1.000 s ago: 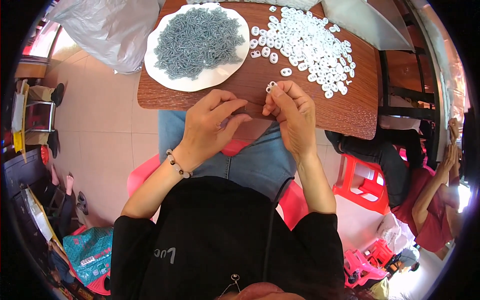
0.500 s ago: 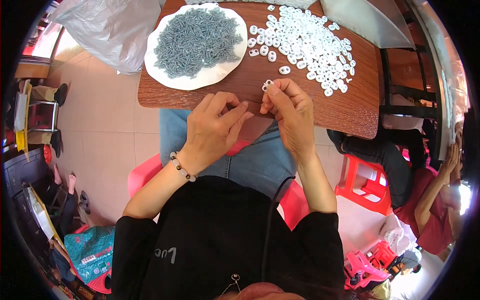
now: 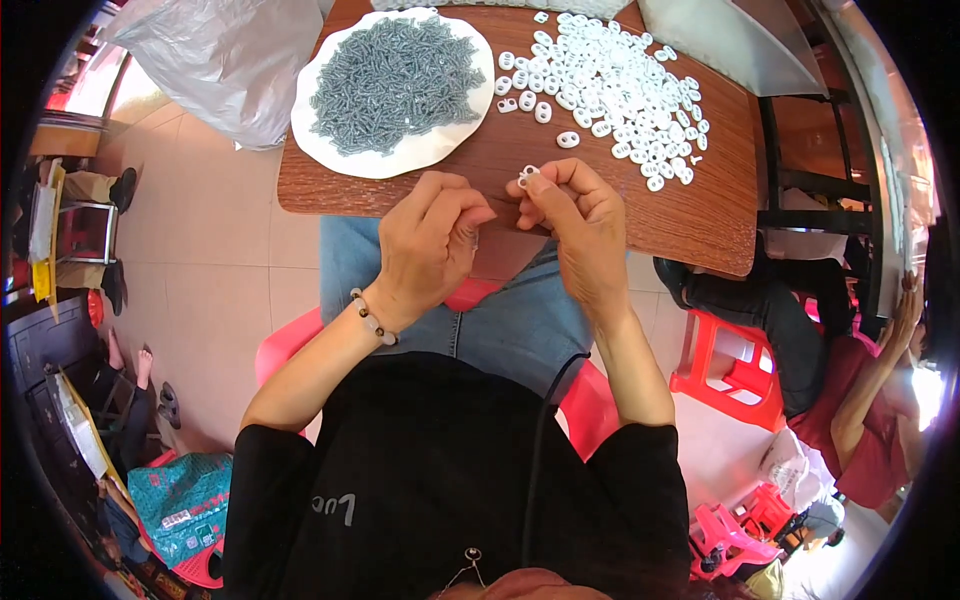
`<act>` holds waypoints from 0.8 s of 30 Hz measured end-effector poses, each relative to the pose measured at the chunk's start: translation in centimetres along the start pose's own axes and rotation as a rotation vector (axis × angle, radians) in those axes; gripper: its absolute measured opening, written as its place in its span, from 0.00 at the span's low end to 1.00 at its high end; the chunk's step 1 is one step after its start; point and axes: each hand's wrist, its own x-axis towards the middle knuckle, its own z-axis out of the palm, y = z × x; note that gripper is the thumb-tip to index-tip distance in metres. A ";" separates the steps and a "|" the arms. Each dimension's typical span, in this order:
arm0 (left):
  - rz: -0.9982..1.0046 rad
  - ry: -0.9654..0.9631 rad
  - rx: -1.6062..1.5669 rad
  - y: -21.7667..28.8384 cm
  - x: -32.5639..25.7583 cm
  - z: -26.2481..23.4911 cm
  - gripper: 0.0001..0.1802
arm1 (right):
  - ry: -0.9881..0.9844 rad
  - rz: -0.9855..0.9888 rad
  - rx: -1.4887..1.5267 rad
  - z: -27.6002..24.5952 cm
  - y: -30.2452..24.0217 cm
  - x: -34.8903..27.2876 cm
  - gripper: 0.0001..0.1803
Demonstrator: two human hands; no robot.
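My right hand (image 3: 582,228) pinches a small white two-hole plastic cord lock (image 3: 527,173) between thumb and fingers, just above the near edge of the table. Close by on its left, my left hand (image 3: 422,240) has its thumb and fingers drawn together. Whatever sits between those fingertips, if anything, is too small to make out. Beyond my left hand a white wavy-edged plate (image 3: 440,158) bears a heap of small grey coil springs (image 3: 395,85). Many loose white cord locks (image 3: 620,85) are spread over the table beyond my right hand.
The brown wooden table (image 3: 700,235) ends just above my lap. A silvery plastic bag (image 3: 215,65) stands left of it. Red plastic stools (image 3: 735,370) and a seated person in dark red (image 3: 865,430) are at the right. A teal bag (image 3: 185,505) lies at lower left.
My left hand has turned, and its fingers have curled in closer to the thumb. My right hand has shifted the cord lock slightly left and tilted it.
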 end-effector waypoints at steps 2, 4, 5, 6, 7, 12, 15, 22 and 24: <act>0.020 -0.014 0.062 0.0 0.1 0.0 0.06 | -0.014 -0.009 -0.043 -0.2 -0.1 -0.1 0.06; 0.039 -0.029 0.123 -0.1 0.2 0.0 0.05 | -0.027 -0.017 -0.087 -0.1 -0.1 -0.1 0.05; 0.044 -0.017 0.100 -0.1 0.2 0.0 0.04 | -0.018 -0.025 -0.094 0.0 -0.2 -0.1 0.05; 0.048 -0.005 0.076 -0.1 0.2 0.0 0.03 | -0.009 -0.033 -0.100 0.1 -0.2 -0.1 0.05; 0.047 -0.004 0.075 -0.1 0.1 -0.1 0.03 | -0.009 -0.033 -0.102 0.1 -0.2 0.0 0.05; -0.009 0.001 -0.061 -0.4 -0.2 -1.3 0.05 | -0.014 -0.042 -0.079 -0.2 -0.1 0.2 0.06; -0.119 -0.027 -0.126 0.6 0.0 -1.9 0.08 | -0.013 -0.034 -0.067 -0.3 0.0 0.2 0.06; -0.119 -0.179 0.251 1.8 3.1 0.6 0.13 | 0.036 -0.023 0.025 -0.8 -0.3 0.5 0.05; -0.137 -0.202 0.328 1.5 3.3 1.2 0.09 | 0.025 -0.015 0.048 -0.9 -0.4 0.5 0.04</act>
